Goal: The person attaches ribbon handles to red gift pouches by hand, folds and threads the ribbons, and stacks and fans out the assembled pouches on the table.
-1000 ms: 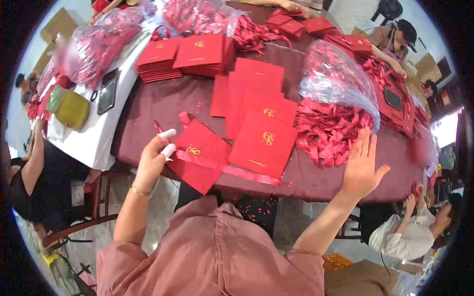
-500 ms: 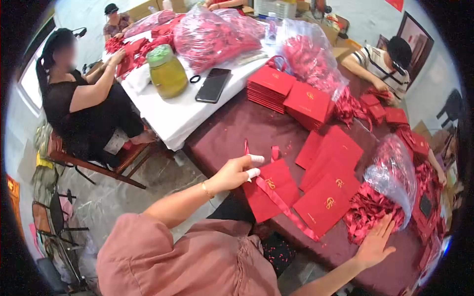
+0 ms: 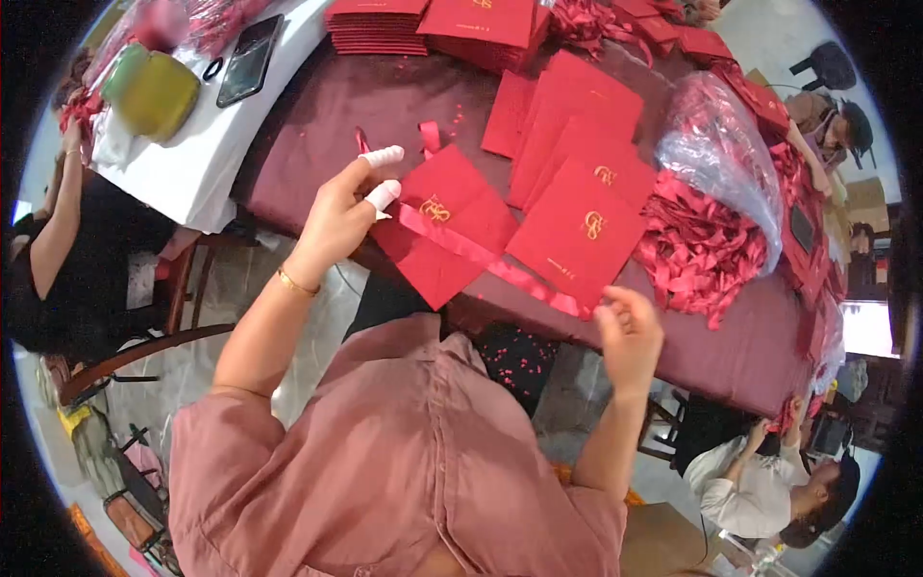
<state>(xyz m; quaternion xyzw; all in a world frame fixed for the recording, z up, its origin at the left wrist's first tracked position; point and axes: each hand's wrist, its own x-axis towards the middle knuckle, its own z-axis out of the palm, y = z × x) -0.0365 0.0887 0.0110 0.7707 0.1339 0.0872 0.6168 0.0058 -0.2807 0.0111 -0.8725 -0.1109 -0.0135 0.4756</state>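
My left hand, with white covers on thumb and index finger, holds the left edge of a red envelope with a gold emblem. Its thumb lies on the edge where a long pink-red ribbon begins; the index finger reaches past that edge. Short ribbon pieces stick out beyond the envelope's far side. The long ribbon crosses the envelope diagonally to the table's near edge. At its far end my right hand has its fingers curled together, the fingertips at the ribbon. Beside this envelope lie several more red envelopes, overlapping.
To the right, a clear plastic bag spills a heap of ribbons. Stacked red envelopes stand at the back. A phone and a yellow-green jar are on the white cloth. Other people sit around the table.
My right hand has left the ribbon heap and come left to the long ribbon's end, its fingers now curled. My left hand stays at the envelope. The view has tilted downward and turned.
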